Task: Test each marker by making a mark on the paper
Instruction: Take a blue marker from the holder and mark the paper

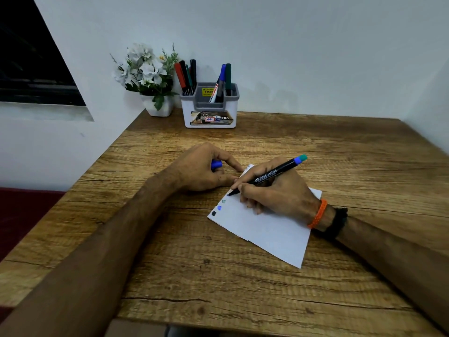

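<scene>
A white sheet of paper lies on the wooden table with three small ink marks near its left edge. My right hand grips a black marker with a blue and teal end, its tip touching the paper's left edge. My left hand holds a blue cap in its curled fingers, with two fingertips resting at the paper's top corner. More markers stand in a white and grey holder at the back of the table.
A white pot of artificial flowers stands left of the holder, against the wall. A dark window sits at the upper left. The table's left edge drops to a dark red surface.
</scene>
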### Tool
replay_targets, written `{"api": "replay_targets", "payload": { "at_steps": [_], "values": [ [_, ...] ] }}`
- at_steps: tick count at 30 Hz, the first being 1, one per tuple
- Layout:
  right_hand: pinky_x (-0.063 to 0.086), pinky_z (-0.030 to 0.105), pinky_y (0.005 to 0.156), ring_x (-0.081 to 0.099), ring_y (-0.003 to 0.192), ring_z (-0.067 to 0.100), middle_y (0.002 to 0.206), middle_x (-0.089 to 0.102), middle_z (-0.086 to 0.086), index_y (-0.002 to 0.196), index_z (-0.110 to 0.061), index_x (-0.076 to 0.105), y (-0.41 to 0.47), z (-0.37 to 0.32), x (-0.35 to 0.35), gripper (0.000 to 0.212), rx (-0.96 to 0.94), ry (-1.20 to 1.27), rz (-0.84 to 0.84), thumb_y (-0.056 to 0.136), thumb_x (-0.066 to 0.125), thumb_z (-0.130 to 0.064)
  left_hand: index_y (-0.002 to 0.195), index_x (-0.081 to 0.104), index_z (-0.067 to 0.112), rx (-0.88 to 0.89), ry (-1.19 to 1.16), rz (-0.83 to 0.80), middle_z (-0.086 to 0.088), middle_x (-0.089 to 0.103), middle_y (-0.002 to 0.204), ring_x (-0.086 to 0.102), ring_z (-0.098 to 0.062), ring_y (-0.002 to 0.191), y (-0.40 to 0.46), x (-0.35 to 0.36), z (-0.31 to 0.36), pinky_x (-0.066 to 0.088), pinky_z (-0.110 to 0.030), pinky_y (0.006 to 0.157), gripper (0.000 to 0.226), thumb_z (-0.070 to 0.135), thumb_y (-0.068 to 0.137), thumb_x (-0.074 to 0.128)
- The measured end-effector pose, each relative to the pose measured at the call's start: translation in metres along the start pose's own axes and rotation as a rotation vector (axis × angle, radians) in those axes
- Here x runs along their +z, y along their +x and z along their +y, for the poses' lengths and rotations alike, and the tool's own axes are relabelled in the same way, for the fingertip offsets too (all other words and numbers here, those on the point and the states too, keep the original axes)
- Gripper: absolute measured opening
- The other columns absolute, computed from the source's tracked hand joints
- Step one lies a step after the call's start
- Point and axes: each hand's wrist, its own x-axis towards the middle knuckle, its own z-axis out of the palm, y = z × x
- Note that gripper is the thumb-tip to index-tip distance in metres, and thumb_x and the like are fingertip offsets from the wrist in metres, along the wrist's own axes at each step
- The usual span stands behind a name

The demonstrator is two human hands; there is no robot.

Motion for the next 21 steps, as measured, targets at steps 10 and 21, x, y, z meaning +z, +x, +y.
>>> {"api": "replay_targets", "payload": {
  "at_steps": [10, 21],
  "values": [
    [0.054, 0.026, 0.046, 0.064, 0.046, 0.013, 0.063, 0.072, 0.01, 0.084, -0.002, 0.077, 0.0003, 0.0001, 0.0005, 0.011, 0.014, 0.001, 0.014, 0.084, 0.067, -0.001, 0.107, 0.07, 0.038, -0.02, 0.002, -0.013, 0.025, 0.057, 0.051, 0.051, 0.012, 0.053, 0.0004, -0.0007, 0.0019, 0.035, -0.02, 0.058, 0.027, 0.035, 0.08, 0.074],
    [0.052, 0.024, 0.043, 0.063, 0.045, 0.011, 0.063, 0.072, 0.012, 0.084, -0.001, 0.077, 0.0, -0.0001, -0.0001, 0.01, -0.007, -0.009, 0.024, 0.084, 0.068, 0.0, 0.104, 0.07, 0.039, -0.016, 0.017, -0.013, 0.021, 0.059, 0.051, 0.051, 0.005, 0.051, 0.0006, -0.0012, 0.003, 0.038, -0.021, 0.058, 0.026, 0.037, 0.079, 0.075]
  ]
}}
